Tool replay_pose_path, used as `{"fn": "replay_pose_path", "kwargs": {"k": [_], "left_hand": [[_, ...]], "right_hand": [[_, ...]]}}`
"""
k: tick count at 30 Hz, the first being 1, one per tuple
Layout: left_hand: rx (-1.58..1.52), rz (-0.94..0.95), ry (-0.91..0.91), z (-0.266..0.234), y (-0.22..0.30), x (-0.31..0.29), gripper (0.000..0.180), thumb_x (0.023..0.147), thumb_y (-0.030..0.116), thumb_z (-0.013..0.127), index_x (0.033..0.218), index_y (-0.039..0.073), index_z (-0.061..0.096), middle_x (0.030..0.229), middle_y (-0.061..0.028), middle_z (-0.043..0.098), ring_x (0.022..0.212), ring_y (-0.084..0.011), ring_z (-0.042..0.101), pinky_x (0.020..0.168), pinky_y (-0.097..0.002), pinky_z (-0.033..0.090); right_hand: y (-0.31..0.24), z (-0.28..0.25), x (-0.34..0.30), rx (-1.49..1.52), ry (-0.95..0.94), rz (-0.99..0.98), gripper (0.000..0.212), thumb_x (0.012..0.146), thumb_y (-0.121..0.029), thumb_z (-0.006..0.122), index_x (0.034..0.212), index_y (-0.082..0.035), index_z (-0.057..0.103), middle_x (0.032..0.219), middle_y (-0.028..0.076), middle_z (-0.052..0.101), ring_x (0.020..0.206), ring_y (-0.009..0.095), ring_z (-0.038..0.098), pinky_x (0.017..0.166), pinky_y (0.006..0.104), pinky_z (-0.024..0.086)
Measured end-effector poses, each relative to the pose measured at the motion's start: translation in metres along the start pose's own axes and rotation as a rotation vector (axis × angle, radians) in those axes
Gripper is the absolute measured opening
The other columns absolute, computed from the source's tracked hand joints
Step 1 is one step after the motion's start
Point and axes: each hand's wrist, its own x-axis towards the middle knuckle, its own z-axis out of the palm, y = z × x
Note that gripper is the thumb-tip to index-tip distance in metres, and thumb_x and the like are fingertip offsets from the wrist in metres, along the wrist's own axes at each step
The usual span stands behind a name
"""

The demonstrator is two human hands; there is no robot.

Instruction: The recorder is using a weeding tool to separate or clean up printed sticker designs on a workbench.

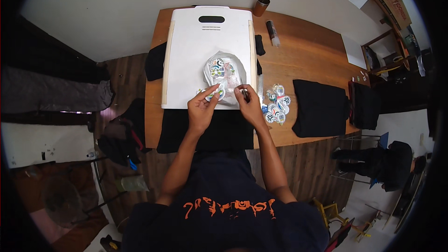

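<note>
My left hand (201, 109) pinches a printed cutout, white with green and blue patterns (214, 94), between thumb and fingers. My right hand (250, 107) is closed, with a small dark object (245, 94) partly showing between its fingers; its kind cannot be made out. Both hands work over the near end of a white board (191, 60) that has a dark oval slot at its far end. Under and just beyond the fingers lies a crumpled clear plastic bag (240, 65), with several similar colourful cutouts (217, 67) in or on it.
A pile of round printed cutouts (277, 105) lies on the wooden table (308, 51), right of the board. Folded black cloth (319, 107) sits farther right. A brown cup (261, 7) and a cylindrical container (272, 32) stand at the back. Another person (394, 165) is at far right.
</note>
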Motion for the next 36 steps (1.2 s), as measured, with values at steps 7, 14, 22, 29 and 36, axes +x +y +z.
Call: {"fn": "replay_pose_path", "kwargs": {"k": [7,14,22,29,36], "left_hand": [[0.055,0.072,0.034,0.009,0.013,0.004,0.031,0.09,-0.005,0.064,0.121,-0.006,0.063,0.118,-0.015,0.063,0.102,-0.0141,0.062,0.085,-0.0232,0.052],[0.111,0.128,0.051,0.01,0.023,0.004,0.03,0.086,-0.006,0.069,0.116,-0.005,0.066,0.109,-0.0132,0.068,0.097,-0.0116,0.063,0.08,-0.0214,0.051],[0.089,0.12,0.05,0.01,0.027,0.001,0.031,0.086,-0.007,0.069,0.117,-0.006,0.066,0.11,-0.0139,0.067,0.098,-0.0124,0.063,0.082,-0.0219,0.05],[0.109,0.116,0.044,0.01,0.03,-0.001,0.031,0.086,-0.008,0.068,0.117,-0.007,0.065,0.111,-0.0136,0.067,0.1,-0.0126,0.062,0.084,-0.0224,0.049],[0.119,0.116,0.046,0.007,0.027,-0.002,0.031,0.085,-0.007,0.069,0.116,-0.006,0.066,0.111,-0.0136,0.068,0.1,-0.0122,0.062,0.084,-0.0222,0.049]], "right_hand": [[-0.014,0.022,-0.039,0.474,-0.172,0.072,0.034,0.108,-0.033,0.033,0.111,-0.004,0.051,0.066,-0.002,0.04,0.05,0.006,0.036,0.047,0.0207,0.033],[-0.016,0.041,-0.05,0.692,-0.216,0.095,0.036,0.107,-0.037,0.033,0.104,-0.004,0.048,0.054,-0.004,0.034,0.04,0.004,0.028,0.037,0.0206,0.025],[-0.026,0.05,-0.053,0.768,-0.212,0.07,0.037,0.107,-0.04,0.032,0.098,-0.007,0.048,0.053,-0.004,0.032,0.039,0.007,0.026,0.039,0.0224,0.024],[-0.03,0.049,-0.055,0.785,-0.194,0.084,0.036,0.107,-0.038,0.034,0.096,-0.006,0.048,0.053,-0.005,0.031,0.039,0.005,0.027,0.038,0.0207,0.025],[-0.03,0.051,-0.055,0.766,-0.193,0.099,0.036,0.107,-0.037,0.034,0.095,-0.006,0.048,0.053,-0.006,0.032,0.039,0.005,0.026,0.038,0.0208,0.023]]}}
